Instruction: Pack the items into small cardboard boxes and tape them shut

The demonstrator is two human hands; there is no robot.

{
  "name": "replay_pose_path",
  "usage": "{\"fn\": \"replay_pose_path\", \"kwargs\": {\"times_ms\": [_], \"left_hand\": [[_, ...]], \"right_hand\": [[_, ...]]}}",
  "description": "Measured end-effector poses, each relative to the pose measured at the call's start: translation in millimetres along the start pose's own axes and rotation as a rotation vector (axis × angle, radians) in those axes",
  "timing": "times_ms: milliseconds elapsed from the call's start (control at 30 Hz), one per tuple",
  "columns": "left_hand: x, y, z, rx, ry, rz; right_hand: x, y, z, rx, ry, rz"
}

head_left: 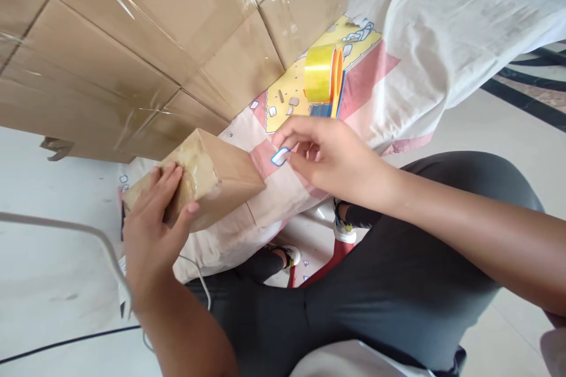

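My left hand (pixel 154 230) grips a small brown cardboard box (pixel 236 174) at its left end. Its fingers lie over the taped face, and the thumb presses near the lower edge. My right hand (pixel 329 156) is raised just right of the box, its fingers curled in a pinch. Between thumb and forefinger is a small white sticker (pixel 280 156) with a blue border, apart from the box. Behind the right hand, a roll of yellow packing tape (pixel 319 73) stands on edge, touching orange-handled scissors (pixel 338 79).
Large taped cardboard boxes (pixel 132 29) are stacked along the back. A pink and white patterned cloth (pixel 283 188) covers the work surface and hangs over its front edge. A pale cable (pixel 66 222) curves in from the left. My legs (pixel 375 294) are below.
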State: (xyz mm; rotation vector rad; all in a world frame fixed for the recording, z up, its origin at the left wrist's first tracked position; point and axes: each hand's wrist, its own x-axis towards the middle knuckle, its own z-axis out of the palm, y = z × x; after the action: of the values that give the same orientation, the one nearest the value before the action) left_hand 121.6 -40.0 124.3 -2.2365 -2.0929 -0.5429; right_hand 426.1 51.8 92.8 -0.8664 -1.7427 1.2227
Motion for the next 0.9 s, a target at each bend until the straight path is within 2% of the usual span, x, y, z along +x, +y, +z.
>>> {"fn": "replay_pose_path", "kwargs": {"times_ms": [133,233,333,567,667,733,833,900], "left_hand": [[-17,-13,-4.4,-0.112,-0.006,0.157],[-19,-11,-3.5,-0.152,0.014,0.187],[-16,-8,-2.0,-0.165,0.032,0.188],[-18,-6,-1.6,-0.152,0.052,0.174],[-18,-8,-2.4,-0.160,0.040,0.182],[-17,-8,-3.3,-0.165,0.019,0.174],[-14,-9,-4.8,-0.160,-0.007,0.141],[-13,-9,-5.3,-0.158,-0.012,0.132]], "right_hand": [[5,22,34,-0.033,-0.154,-0.052],[4,37,57,0.046,-0.246,-0.100],[2,46,72,0.120,-0.270,-0.125],[8,51,84,0.068,-0.201,-0.240],[12,55,91,0.048,-0.176,-0.240],[13,57,94,0.042,-0.120,-0.193],[6,57,96,0.009,0.026,-0.037],[-4,56,95,0.001,0.048,0.028]]}}
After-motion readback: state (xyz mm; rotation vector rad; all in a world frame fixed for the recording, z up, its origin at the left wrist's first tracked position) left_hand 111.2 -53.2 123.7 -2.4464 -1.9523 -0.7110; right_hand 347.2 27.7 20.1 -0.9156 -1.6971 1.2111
